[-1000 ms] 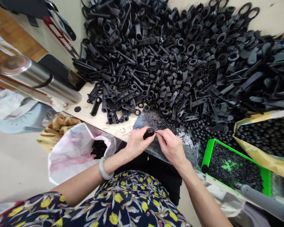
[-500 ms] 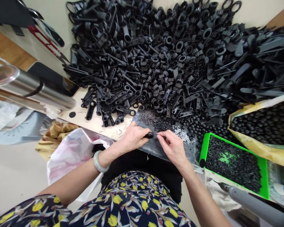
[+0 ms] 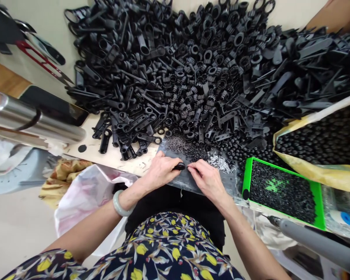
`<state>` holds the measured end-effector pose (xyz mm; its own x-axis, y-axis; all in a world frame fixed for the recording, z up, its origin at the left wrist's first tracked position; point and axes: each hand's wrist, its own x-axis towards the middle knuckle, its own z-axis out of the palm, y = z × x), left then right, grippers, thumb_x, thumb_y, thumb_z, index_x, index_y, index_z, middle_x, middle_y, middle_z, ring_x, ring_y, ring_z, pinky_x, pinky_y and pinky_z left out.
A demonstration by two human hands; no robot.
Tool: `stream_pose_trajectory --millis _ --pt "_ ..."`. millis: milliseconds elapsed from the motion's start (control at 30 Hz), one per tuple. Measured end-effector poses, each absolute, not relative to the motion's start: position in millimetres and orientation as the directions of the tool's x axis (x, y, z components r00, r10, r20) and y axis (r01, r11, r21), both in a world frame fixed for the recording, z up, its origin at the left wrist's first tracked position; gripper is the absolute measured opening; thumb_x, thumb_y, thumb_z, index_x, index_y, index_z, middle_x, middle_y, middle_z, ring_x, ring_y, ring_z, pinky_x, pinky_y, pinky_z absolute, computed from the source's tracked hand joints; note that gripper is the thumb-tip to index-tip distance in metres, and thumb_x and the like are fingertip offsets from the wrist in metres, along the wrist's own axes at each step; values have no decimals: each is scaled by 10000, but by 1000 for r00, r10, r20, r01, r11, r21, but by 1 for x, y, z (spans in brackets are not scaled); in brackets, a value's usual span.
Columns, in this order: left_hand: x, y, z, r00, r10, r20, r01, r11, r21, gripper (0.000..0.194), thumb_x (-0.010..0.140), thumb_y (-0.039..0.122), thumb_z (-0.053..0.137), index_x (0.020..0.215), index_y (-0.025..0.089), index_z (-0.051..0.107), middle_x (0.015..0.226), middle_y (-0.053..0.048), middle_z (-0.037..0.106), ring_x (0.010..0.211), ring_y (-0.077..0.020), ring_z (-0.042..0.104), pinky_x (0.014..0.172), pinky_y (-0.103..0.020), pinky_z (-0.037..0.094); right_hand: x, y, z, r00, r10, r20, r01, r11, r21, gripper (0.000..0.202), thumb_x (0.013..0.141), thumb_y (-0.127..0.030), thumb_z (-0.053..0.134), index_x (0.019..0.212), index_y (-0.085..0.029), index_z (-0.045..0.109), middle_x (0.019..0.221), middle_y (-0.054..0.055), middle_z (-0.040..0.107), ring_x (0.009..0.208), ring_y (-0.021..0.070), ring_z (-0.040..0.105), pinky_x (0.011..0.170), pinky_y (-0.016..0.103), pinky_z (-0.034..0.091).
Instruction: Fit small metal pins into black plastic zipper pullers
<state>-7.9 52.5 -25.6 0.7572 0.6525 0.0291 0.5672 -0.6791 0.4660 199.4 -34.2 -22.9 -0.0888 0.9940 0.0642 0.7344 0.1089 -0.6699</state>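
My left hand [image 3: 161,170], with a pale bangle at the wrist, is closed round a black part [image 3: 179,166] whose rounded end shows past the thumb. Just right of it is my right hand [image 3: 206,177], thumb and fingertips pinched together near that part; anything between them is too small to make out. Both hands are over a grey mat [image 3: 189,179]. Beyond the fingers lie small dark pieces [image 3: 183,147] and silvery pins [image 3: 220,162]. A large heap of black plastic parts [image 3: 175,74] rises behind them.
At the right are a green tray [image 3: 319,206] of small black pieces, a yellow-edged bag [image 3: 323,171] of black beads and a grey tool [image 3: 312,237]. At the left stand a steel flask [image 3: 43,116] and a dark phone-like slab [image 3: 55,105]. A white bag [image 3: 76,198] hangs at the front edge.
The whole view has shifted, so the heap and bench appear further left. My left hand still grips the black part. The dark bit seen by my right fingers before no longer shows clearly.
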Motion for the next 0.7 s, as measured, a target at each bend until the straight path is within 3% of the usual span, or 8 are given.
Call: stream_pose_trajectory --millis 133,367,700 --pt "-6 52 -26 755 655 28 568 -675 470 123 904 198 645 1009 220 704 861 -10 800 757 -204 714 798 -369 320 200 -34 -23 -92 994 65 747 112 -655 222 1065 -306 503 1040 -235 711 940 36 699 837 164 678 744 271 491" --pt "-1 53 -24 801 598 7 560 -755 342 72 897 189 624 943 200 678 765 -18 755 717 -210 684 791 -367 299 197 -34 -22 -90 995 39 764 94 -638 224 1074 -284 483 1065 -225 699 950 39 687 842 163 672 748 268 482" --pt "3 62 -16 833 553 -32 518 -757 398 96 860 166 623 933 178 685 748 -20 737 662 -193 636 810 -378 317 202 -36 -22 -31 998 48 656 57 -753 190 1057 -295 524 1033 -237 704 939 29 688 842 164 668 744 277 489"
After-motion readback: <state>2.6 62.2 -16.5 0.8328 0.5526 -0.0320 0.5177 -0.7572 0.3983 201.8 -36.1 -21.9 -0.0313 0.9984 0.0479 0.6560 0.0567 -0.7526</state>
